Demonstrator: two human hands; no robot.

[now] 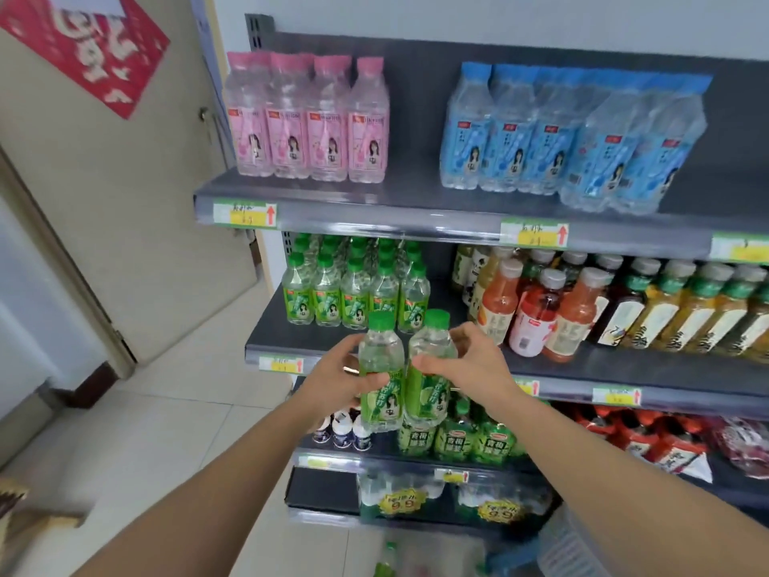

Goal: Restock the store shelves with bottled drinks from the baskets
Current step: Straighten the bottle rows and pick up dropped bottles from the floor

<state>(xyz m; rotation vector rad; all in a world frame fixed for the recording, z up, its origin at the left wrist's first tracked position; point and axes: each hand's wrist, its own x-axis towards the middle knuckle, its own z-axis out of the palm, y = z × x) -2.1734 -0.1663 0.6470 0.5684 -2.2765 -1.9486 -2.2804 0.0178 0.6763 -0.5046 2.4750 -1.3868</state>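
Note:
Each of my hands holds an upright green-capped bottle with a lime-green label. My left hand (342,378) grips the left bottle (380,368). My right hand (474,362) grips the right bottle (428,364). The two bottles touch side by side, just in front of the second shelf (624,368). Behind them on that shelf stands a block of several matching green bottles (353,293). A clear basket (561,547) shows at the bottom edge, mostly cut off.
The top shelf carries pink-label bottles (308,118) and shrink-wrapped blue-label bottles (561,135). Juice and tea bottles (582,310) fill the second shelf's right side. Lower shelves hold green tea packs (457,439) and red cartons. A door (104,181) stands at left, over tiled floor.

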